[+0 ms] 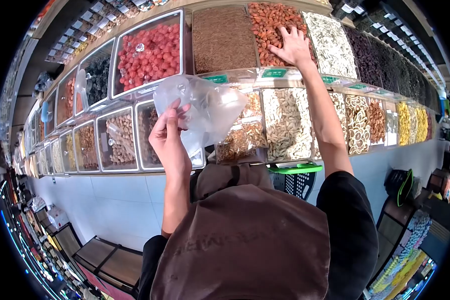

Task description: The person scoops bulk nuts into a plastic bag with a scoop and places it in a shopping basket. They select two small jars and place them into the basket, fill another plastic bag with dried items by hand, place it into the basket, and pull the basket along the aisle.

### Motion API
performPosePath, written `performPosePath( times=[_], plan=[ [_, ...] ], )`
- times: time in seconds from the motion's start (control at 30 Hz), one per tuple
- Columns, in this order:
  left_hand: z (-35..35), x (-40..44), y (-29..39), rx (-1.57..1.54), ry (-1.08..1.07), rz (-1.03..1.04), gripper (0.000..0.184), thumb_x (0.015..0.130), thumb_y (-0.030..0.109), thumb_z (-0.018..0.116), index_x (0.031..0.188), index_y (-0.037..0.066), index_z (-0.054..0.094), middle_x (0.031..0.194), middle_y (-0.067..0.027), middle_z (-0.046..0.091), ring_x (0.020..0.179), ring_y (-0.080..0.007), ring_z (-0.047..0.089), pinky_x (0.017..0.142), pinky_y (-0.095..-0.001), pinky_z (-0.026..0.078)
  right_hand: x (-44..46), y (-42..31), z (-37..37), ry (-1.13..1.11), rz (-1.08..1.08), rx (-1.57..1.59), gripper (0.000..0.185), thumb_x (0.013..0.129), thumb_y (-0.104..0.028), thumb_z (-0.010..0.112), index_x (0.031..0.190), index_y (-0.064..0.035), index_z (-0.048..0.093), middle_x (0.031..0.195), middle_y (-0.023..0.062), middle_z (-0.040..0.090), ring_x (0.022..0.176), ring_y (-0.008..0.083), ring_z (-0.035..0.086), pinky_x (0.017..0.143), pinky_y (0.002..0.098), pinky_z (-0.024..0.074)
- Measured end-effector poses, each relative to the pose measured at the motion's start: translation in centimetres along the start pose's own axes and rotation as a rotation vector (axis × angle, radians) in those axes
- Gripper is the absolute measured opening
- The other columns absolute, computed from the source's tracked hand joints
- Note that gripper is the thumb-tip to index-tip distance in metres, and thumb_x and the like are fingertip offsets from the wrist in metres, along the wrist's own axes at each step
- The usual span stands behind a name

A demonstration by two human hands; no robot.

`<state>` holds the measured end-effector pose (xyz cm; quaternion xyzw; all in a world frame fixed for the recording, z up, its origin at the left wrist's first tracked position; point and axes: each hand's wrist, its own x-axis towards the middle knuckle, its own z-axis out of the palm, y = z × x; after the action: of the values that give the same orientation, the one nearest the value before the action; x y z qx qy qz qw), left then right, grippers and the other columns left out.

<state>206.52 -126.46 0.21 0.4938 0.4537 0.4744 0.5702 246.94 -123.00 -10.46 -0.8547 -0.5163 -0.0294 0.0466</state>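
Note:
My left hand (171, 135) is closed on a clear plastic bag (205, 107), thumb and fingers pinching its near side. The bag hangs loosely spread in front of the lower row of bins. My right hand (292, 47) reaches into an upper bin of reddish-brown, almond-shaped pieces (272, 22). Its fingers are spread and rest on the pieces, with some fingertips partly sunk among them. Left of that bin lies one of fine brown grains or seeds (222, 37); on its right is a bin of whitish flakes or seeds (330, 42).
A lidded bin of red round pieces (150, 52) stands at upper left. Below are bins of pale shell-like pieces (287, 117) and sliced rings (358, 125). Green labels (274, 73) line the shelf edge. A basket with a green handle (295, 170) is beside my body.

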Motion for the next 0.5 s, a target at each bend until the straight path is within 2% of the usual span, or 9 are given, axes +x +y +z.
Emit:
performPosePath(
  times=[0.07,0.1,0.13,0.2,0.23,0.37,0.47,0.5],
  plan=[
    [0.5,0.0,0.0,-0.033,-0.011,-0.017,0.032,0.103,0.021,0.057,0.122,-0.003,0.067,0.101,-0.0092,0.074,0.079,-0.0058,0.054,0.072,-0.0222,0.041,0.4,0.4,-0.1,-0.001,0.014,0.021,0.077,0.08,-0.06,0.064,0.141,-0.0164,0.046,0.135,0.0218,0.047,0.128,0.0405,0.046,0.103,0.0609,0.0399],
    [0.7,0.0,0.1,-0.033,-0.024,-0.023,0.033,0.103,0.02,0.056,0.124,-0.004,0.065,0.098,-0.0086,0.074,0.086,-0.0082,0.06,0.073,-0.0232,0.042,0.5,0.7,0.0,-0.008,0.032,0.037,0.074,0.08,-0.058,0.063,0.138,-0.0141,0.047,0.131,0.0213,0.049,0.124,0.0395,0.048,0.101,0.0593,0.0422],
    [0.8,0.1,0.2,-0.027,-0.024,-0.018,0.033,0.103,0.02,0.056,0.124,-0.004,0.065,0.098,-0.0086,0.074,0.086,-0.0082,0.06,0.073,-0.0232,0.042,0.8,1.1,0.4,-0.006,0.033,0.045,0.074,0.08,-0.058,0.063,0.138,-0.0141,0.047,0.131,0.0213,0.049,0.124,0.0395,0.048,0.101,0.0593,0.0422],
    [1.1,0.1,0.5,-0.03,-0.051,-0.033,0.03,0.104,0.018,0.051,0.103,-0.008,0.067,0.132,-0.0202,0.062,0.113,-0.0232,0.065,0.082,-0.0275,0.047,1.2,1.7,0.9,0.054,0.001,0.093,0.071,0.082,-0.055,0.063,0.137,-0.0117,0.048,0.13,0.0226,0.049,0.122,0.0386,0.051,0.099,0.0552,0.045],
    [1.5,-0.1,0.8,-0.039,-0.033,-0.03,0.032,0.104,0.02,0.052,0.094,-0.006,0.068,0.132,-0.02,0.062,0.114,-0.0241,0.065,0.081,-0.0274,0.047,1.2,1.9,0.9,0.061,-0.003,0.102,0.066,0.085,-0.052,0.061,0.135,-0.0101,0.05,0.127,0.0233,0.051,0.119,0.0395,0.053,0.099,0.0526,0.0468],
    [1.1,0.1,0.6,-0.039,-0.068,-0.009,0.032,0.103,0.021,0.053,0.09,-0.004,0.068,0.131,-0.0194,0.063,0.114,-0.0238,0.065,0.079,-0.0271,0.046,1.8,2.6,0.8,0.111,0.003,0.214,0.055,0.09,-0.046,0.059,0.13,-0.0093,0.052,0.126,0.0225,0.054,0.114,0.0411,0.058,0.096,0.0508,0.0498],
    [1.0,0.2,0.6,-0.041,-0.056,-0.028,0.031,0.103,0.021,0.054,0.094,-0.004,0.069,0.13,-0.019,0.064,0.113,-0.0229,0.065,0.079,-0.0271,0.046,3.3,3.7,2.0,0.14,0.028,0.329,0.051,0.09,-0.047,0.059,0.125,-0.0094,0.054,0.126,0.0217,0.058,0.112,0.0403,0.06,0.094,0.0501,0.0503],
    [0.8,0.2,0.6,-0.046,-0.073,-0.013,0.029,0.104,0.019,0.052,0.11,-0.005,0.066,0.11,-0.0119,0.066,0.111,-0.0212,0.066,0.079,-0.0267,0.045,3.3,3.9,1.8,0.142,0.04,0.413,0.046,0.089,-0.045,0.059,0.12,-0.0101,0.058,0.121,0.022,0.064,0.11,0.0406,0.062,0.093,0.0491,0.0501]
  ],
)
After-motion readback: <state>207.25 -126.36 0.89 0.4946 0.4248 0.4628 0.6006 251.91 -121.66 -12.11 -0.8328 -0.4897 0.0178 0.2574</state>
